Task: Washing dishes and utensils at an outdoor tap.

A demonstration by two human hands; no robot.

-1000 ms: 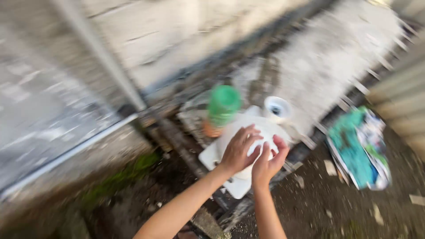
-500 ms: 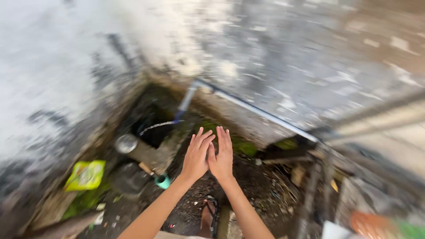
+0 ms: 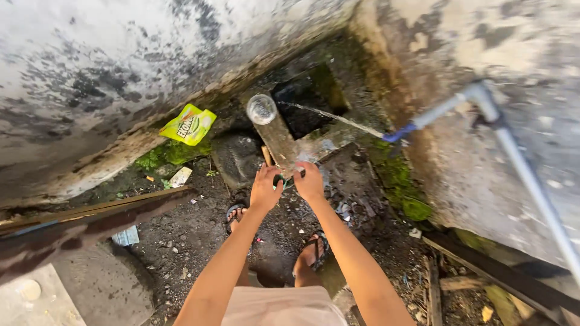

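A: Hands?
B: Left hand (image 3: 264, 188) and right hand (image 3: 309, 180) sit side by side at frame centre, both down on a small teal object (image 3: 283, 180) between them. Grip unclear; can't tell which hand holds it.
A: Surroundings?
B: Blue tap (image 3: 400, 133) right of centre, water stream (image 3: 332, 116) running toward upper centre. Round glass lid (image 3: 261, 108) just above the hands. Yellow sachet (image 3: 188, 124) upper left.

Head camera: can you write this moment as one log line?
left hand open, low | right hand open, low | teal object between | water stream beyond
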